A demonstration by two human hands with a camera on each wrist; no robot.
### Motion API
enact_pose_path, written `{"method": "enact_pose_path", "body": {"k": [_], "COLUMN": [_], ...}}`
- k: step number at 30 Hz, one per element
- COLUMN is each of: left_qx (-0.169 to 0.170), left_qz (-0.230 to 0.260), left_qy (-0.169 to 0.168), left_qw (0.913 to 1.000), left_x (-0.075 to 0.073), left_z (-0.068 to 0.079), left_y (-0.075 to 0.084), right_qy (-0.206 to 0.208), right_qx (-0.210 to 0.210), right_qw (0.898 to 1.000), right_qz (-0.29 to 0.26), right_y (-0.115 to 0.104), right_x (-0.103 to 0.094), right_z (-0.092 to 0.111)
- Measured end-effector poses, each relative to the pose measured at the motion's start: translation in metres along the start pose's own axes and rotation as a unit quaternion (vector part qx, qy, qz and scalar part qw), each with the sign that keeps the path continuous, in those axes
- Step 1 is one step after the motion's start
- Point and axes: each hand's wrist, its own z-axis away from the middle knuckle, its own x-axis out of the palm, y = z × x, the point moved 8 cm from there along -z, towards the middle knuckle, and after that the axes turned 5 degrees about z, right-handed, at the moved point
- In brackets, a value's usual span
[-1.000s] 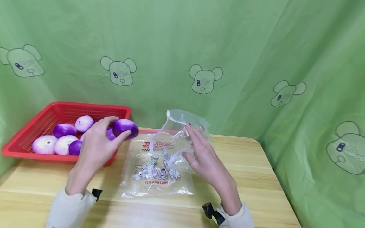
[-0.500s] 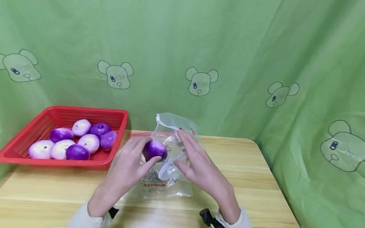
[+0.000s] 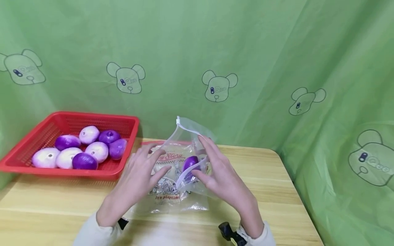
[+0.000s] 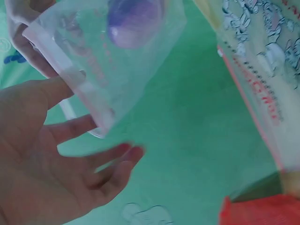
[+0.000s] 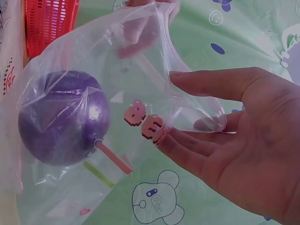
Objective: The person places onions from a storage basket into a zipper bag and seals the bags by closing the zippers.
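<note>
A purple onion [image 3: 190,164] sits inside a clear zip bag [image 3: 191,125]; its round shape shows through the plastic in both wrist views. My right hand [image 3: 226,174] holds the bag up by its mouth, thumb at one side of the rim and fingers at the other, and the mouth gapes toward the left. My left hand [image 3: 136,174] is at the left of the mouth with nothing in its grasp. Its fingers are spread and loosely bent, and in the left wrist view the fingertips overlap the white zip edge [image 4: 70,70].
Flat on the wooden table [image 3: 261,201] lies another clear bag [image 3: 167,206] with red lettering and cartoon animals, below the held one. A red basket [image 3: 61,172] with several onions [image 3: 84,161] stands at the left. Green curtain [image 3: 172,41] hangs behind and at the right.
My left hand has carried the onion right from beside the basket to the bag's mouth and let go of it; the onion is now in the bag. My right hand keeps its place.
</note>
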Motion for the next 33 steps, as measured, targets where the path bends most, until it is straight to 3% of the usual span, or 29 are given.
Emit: {"method": "enact_pose_path", "body": {"k": [6, 9, 11, 14, 16, 18, 20, 24, 27, 30, 32, 33], "left_qx": [-0.061, -0.07, -0.058, -0.036, -0.029, -0.035, -0.047, -0.083, -0.108, -0.11, -0.108, -0.107], "left_qz": [0.071, 0.076, 0.065, 0.102, 0.164, 0.233, 0.271, 0.27, 0.27, 0.298, 0.337, 0.373], "left_qy": [-0.076, -0.076, -0.066, -0.049, -0.032, -0.016, 0.001, 0.013, -0.001, -0.024, -0.035, -0.04], "left_qw": [0.9927, 0.9917, 0.9941, 0.993, 0.9854, 0.9717, 0.9614, 0.9591, 0.9568, 0.948, 0.9345, 0.9206], "left_x": [0.021, 0.023, 0.022, 0.019, 0.015, 0.01, 0.005, 0.004, 0.009, 0.015, 0.018, 0.019], "left_z": [-0.001, -0.001, -0.001, -0.001, -0.001, 0.0, 0.0, 0.0, 0.001, 0.001, 0.001, 0.001], "left_y": [-0.014, -0.013, -0.009, 0.0, 0.006, 0.009, 0.009, 0.0, -0.003, -0.001, 0.002, 0.003], "right_qy": [-0.011, -0.013, -0.014, -0.02, -0.025, -0.028, -0.028, -0.005, 0.019, 0.023, 0.017, 0.012], "right_qx": [0.041, 0.06, 0.06, 0.052, 0.048, 0.048, 0.05, 0.05, 0.044, 0.03, 0.017, 0.013], "right_qw": [0.999, 0.998, 0.998, 0.998, 0.997, 0.997, 0.997, 0.997, 0.996, 0.995, 0.994, 0.994], "right_qz": [0.005, 0.018, 0.031, 0.041, 0.048, 0.051, 0.056, 0.061, 0.074, 0.092, 0.104, 0.106], "right_y": [0.012, 0.014, 0.011, 0.004, 0.0, -0.003, -0.004, -0.006, -0.008, -0.01, -0.013, -0.014], "right_x": [-0.005, -0.007, -0.008, -0.006, -0.004, -0.004, -0.004, -0.011, -0.016, -0.018, -0.018, -0.017], "right_z": [0.002, 0.003, 0.004, 0.005, 0.005, 0.006, 0.006, 0.007, 0.008, 0.009, 0.009, 0.009]}}
